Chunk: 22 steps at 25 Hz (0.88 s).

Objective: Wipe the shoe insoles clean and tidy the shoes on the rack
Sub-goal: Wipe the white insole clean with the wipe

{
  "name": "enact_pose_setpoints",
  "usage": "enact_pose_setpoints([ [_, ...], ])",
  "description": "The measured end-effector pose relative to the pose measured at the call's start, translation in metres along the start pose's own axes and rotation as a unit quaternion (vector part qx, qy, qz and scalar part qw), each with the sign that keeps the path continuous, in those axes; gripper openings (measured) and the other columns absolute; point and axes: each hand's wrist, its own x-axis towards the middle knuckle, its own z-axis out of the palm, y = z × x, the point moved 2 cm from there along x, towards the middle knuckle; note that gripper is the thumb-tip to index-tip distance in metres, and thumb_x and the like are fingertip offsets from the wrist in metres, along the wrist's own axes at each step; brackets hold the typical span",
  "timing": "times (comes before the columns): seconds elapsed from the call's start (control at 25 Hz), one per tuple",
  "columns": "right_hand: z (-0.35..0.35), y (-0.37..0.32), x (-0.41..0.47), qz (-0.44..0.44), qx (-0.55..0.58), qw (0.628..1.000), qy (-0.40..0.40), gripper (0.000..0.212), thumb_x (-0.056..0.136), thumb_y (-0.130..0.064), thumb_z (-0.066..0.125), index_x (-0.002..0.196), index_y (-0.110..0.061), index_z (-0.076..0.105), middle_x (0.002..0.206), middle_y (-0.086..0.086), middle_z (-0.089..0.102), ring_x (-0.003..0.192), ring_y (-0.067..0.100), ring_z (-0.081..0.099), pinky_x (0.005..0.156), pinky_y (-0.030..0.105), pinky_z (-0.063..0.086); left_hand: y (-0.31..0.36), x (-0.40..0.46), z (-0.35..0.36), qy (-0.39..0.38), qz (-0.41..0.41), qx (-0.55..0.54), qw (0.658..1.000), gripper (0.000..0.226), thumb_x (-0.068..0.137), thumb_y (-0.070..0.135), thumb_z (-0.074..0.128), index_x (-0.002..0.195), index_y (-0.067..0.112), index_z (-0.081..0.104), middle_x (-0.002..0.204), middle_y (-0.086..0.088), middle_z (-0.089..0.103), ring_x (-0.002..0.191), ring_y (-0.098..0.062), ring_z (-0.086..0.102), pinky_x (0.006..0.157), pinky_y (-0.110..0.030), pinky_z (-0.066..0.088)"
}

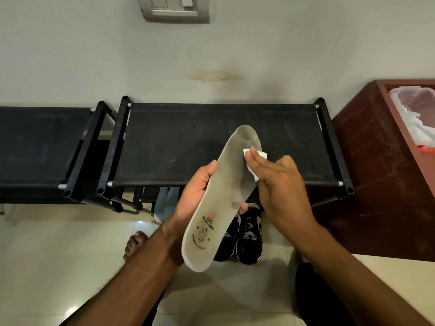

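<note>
Centrally, the left hand [200, 189] grips the insole [221, 201] while the right hand [280, 184] presses a white wipe [256, 156] on its forefoot; wiping step; next, stroke toward the heel.

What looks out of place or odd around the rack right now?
A grey insole lies loose below the rack, partly hidden. The black shoes sit on the floor, not on the rack. The insole in the left hand shows dark smudges; the right hand presses a white wipe on it. The wall has a yellowish stain.
</note>
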Motion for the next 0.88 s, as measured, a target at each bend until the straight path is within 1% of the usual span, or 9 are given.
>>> enact_pose_setpoints([
  [0.12,0.009,-0.029,-0.012,-0.051,-0.001,0.998,-0.031,0.054,0.085,0.0,0.064,0.136,-0.015,0.057,0.134,0.001,0.061,0.086,-0.006,0.025,0.085,0.005,0.038,-0.001,0.001,0.002,-0.011,0.011,-0.016,1.0,0.048,0.096,0.044,0.042,0.107,0.007,0.071,0.095,-0.013,0.073,0.077,-0.022,0.071,0.067,-0.032,0.059],
  [0.24,0.0,-0.013,-0.002,-0.042,-0.003,0.999,-0.008,0.059,0.08,0.007,0.07,0.135,-0.014,0.058,0.134,0.003,0.061,0.083,-0.004,0.023,0.079,0.016,0.048,-0.002,0.002,0.0,0.003,0.018,0.011,1.0,0.048,0.096,0.044,0.045,0.108,0.006,0.072,0.099,-0.014,0.071,0.078,-0.024,0.068,0.068,-0.036,0.056],
  [0.32,-0.001,-0.012,0.001,-0.014,0.01,1.0,0.001,0.057,0.08,0.007,0.07,0.133,-0.01,0.06,0.134,0.003,0.06,0.084,-0.004,0.026,0.079,0.011,0.045,-0.006,0.002,0.003,0.005,0.022,0.023,0.999,0.047,0.095,0.043,0.047,0.108,0.007,0.073,0.101,-0.014,0.071,0.08,-0.025,0.069,0.071,-0.037,0.056],
  [0.44,0.009,-0.03,-0.013,-0.061,-0.003,0.997,-0.04,0.047,0.09,-0.005,0.059,0.135,-0.015,0.058,0.138,-0.002,0.058,0.084,-0.006,0.026,0.083,0.002,0.038,-0.008,0.003,0.004,-0.003,0.019,-0.021,1.0,0.046,0.089,0.038,0.049,0.098,0.004,0.078,0.098,-0.015,0.074,0.084,-0.023,0.074,0.073,-0.032,0.061],
  [0.52,0.004,-0.017,-0.005,-0.033,0.007,0.999,-0.031,0.052,0.088,-0.002,0.062,0.137,-0.018,0.056,0.136,0.0,0.059,0.084,-0.008,0.03,0.083,0.0,0.036,-0.008,0.004,0.002,0.0,0.015,-0.007,1.0,0.047,0.095,0.04,0.045,0.112,0.006,0.073,0.105,-0.015,0.073,0.088,-0.025,0.073,0.074,-0.035,0.061],
  [0.6,0.001,-0.013,-0.002,-0.004,0.001,1.0,-0.011,0.051,0.087,-0.002,0.062,0.136,-0.017,0.058,0.133,0.002,0.062,0.083,-0.006,0.03,0.084,0.009,0.042,-0.009,0.005,0.001,0.003,0.013,0.003,1.0,0.049,0.098,0.043,0.042,0.12,0.007,0.066,0.108,-0.016,0.072,0.089,-0.026,0.072,0.074,-0.037,0.059],
  [0.72,0.008,-0.031,-0.013,-0.074,0.032,0.996,-0.039,0.045,0.089,-0.006,0.055,0.133,-0.015,0.061,0.132,0.002,0.063,0.089,0.008,0.042,0.081,0.022,0.048,-0.007,0.004,0.003,0.0,0.015,-0.004,1.0,0.045,0.09,0.04,0.05,0.107,0.005,0.072,0.096,-0.014,0.072,0.083,-0.022,0.072,0.074,-0.032,0.061],
  [0.8,0.002,-0.018,-0.007,-0.067,0.007,0.998,-0.019,0.051,0.084,-0.002,0.063,0.133,-0.015,0.06,0.135,0.0,0.06,0.086,0.003,0.038,0.079,0.017,0.047,-0.006,0.003,0.004,-0.008,0.023,0.004,1.0,0.045,0.089,0.038,0.052,0.111,0.004,0.072,0.1,-0.014,0.072,0.084,-0.023,0.072,0.073,-0.034,0.06],
  [0.88,0.0,-0.01,-0.003,-0.01,0.018,1.0,-0.003,0.055,0.083,0.002,0.066,0.135,-0.014,0.058,0.136,0.003,0.06,0.086,-0.007,0.032,0.084,0.011,0.046,-0.007,0.003,0.004,-0.004,0.026,0.017,1.0,0.047,0.092,0.04,0.05,0.122,0.007,0.067,0.111,-0.013,0.071,0.093,-0.025,0.071,0.078,-0.038,0.06],
])
